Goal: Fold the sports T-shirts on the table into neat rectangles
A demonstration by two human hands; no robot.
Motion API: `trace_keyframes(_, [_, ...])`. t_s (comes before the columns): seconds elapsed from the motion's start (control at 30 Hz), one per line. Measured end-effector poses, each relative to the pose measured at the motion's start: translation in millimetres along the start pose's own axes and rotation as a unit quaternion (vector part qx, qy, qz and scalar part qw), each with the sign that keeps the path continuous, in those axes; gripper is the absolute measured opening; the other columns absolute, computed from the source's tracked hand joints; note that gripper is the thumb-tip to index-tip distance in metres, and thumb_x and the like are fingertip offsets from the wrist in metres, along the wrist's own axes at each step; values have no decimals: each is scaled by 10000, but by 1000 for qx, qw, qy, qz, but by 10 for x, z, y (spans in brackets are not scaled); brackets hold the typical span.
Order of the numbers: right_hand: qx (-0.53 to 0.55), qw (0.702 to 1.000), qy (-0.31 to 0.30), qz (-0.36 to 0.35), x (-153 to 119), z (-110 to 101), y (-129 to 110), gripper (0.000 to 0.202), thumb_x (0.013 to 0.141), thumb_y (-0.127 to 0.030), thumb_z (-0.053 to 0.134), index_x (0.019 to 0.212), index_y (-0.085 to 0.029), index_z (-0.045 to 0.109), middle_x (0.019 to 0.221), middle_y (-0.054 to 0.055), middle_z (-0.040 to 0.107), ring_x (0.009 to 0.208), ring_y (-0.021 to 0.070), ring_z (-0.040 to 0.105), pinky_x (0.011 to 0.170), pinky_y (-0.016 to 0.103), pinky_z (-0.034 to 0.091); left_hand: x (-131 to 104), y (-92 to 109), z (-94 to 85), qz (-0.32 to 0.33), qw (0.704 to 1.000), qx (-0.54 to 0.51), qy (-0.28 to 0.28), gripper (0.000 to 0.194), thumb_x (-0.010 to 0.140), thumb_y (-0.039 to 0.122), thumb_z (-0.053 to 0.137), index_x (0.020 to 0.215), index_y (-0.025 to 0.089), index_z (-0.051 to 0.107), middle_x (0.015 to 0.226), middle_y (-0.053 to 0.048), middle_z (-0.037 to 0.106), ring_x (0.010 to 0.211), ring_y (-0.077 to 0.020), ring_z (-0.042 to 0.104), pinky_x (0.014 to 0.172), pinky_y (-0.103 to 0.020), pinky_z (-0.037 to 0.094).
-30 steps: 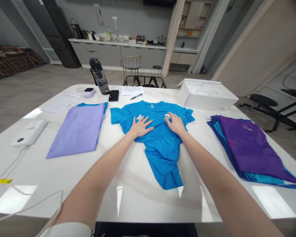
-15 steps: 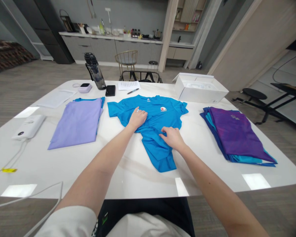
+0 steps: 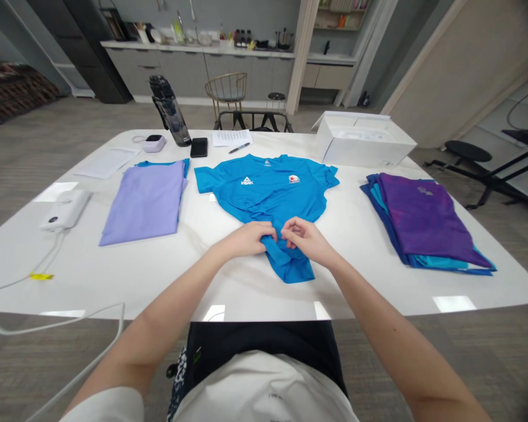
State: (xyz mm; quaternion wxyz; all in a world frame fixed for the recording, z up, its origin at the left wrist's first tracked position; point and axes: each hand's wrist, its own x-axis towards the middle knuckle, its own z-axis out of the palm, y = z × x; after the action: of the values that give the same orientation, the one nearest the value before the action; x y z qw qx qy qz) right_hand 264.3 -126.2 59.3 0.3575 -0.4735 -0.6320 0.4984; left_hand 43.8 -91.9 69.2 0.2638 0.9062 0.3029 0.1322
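A blue short-sleeved T-shirt (image 3: pixel 273 190) lies front up on the table, its collar at the far side. White PEAK lettering and a small red-and-white badge show on its chest. The lower part is bunched and narrows toward me. My left hand (image 3: pixel 251 238) is closed on a fold of this lower fabric at its left side. Close beside it, my right hand (image 3: pixel 307 240) has curled fingers at the same bunched cloth, thumb and fingertips together on it. Exactly how much fabric the right fingers grip is partly hidden.
On the white table (image 3: pixel 193 278), a folded lilac garment (image 3: pixel 145 202) lies left and a stack of folded garments with a purple one (image 3: pixel 429 220) right. Behind stand a water bottle (image 3: pixel 173 117), phone (image 3: pixel 199 147), pen (image 3: pixel 239 147) and white box (image 3: pixel 365 143). A white device (image 3: pixel 66 210) trails a cable.
My left hand has come off the shirt's chest toward me and taken hold of the lower fabric, uncovering the lettering. My right hand stays near the same cloth, fingers more curled. The view has shifted slightly.
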Motion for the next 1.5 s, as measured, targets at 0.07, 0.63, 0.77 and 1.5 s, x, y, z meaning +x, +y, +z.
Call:
trace_keyframes(0.07, [-80, 996, 11, -22, -66, -11, 99, 287, 915, -510, 609, 937, -225, 635, 827, 14, 672, 706, 172, 604, 651, 305, 489, -187, -5, -5, -3, 1000, 5, -6, 324, 700, 93, 493, 914, 218, 702, 906, -19, 688, 839, -175, 648, 750, -259, 485])
trace_keyframes(0.63, [-478, 873, -19, -90, -864, -349, 361, 222, 995, -360, 511, 1078, -238, 677, 1090, 107, 666, 1024, 289, 598, 918, 442, 457, -1547, -51, -193, -108, 983, 144, -42, 227, 877, 278, 507, 971, 247, 711, 964, -36, 723, 930, -223, 653, 915, -362, 447])
trace_keyframes(0.77, [-450, 884, -31, -120, -976, -202, 343, 265, 993, -377, 526, 1166, -236, 669, 1153, 113, 667, 1072, 288, 602, 939, 441, 458, -1416, 173, 48, -113, 983, 143, 2, 333, 989, 481, 459, 993, 245, 693, 1027, -49, 715, 982, -222, 648, 914, -355, 445])
trace_keyframes(1.5, [-484, 872, 44, -67, -1479, -422, 402, 265, 1025, -463, 453, 990, -263, 624, 984, 96, 649, 944, 280, 632, 842, 418, 502, -1283, 415, 487, -149, 952, 260, 55, 428, 1027, 482, 407, 1327, 257, 613, 1425, -131, 577, 1293, -313, 540, 1045, -469, 422])
